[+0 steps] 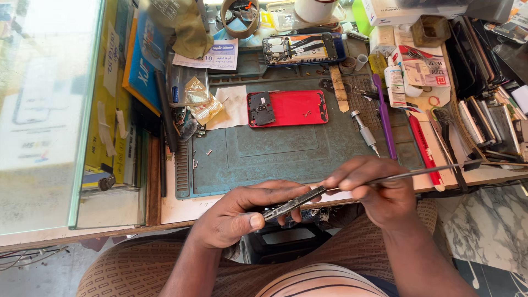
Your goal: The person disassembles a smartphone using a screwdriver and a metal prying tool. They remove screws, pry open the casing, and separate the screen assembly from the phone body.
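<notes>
Left hand clamps a thin, edge-on phone frame, detail indistinct; right hand pinches slender metal tweezers against it.

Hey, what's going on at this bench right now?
A person seated at a cluttered repair bench holds a thin phone frame edge-on in the left hand. The right hand holds a slim metal tool with its tip against the frame's end. On the green work mat beyond lie a red phone back cover and, farther off, an opened phone showing its insides. A screwdriver lies nearby.
</notes>
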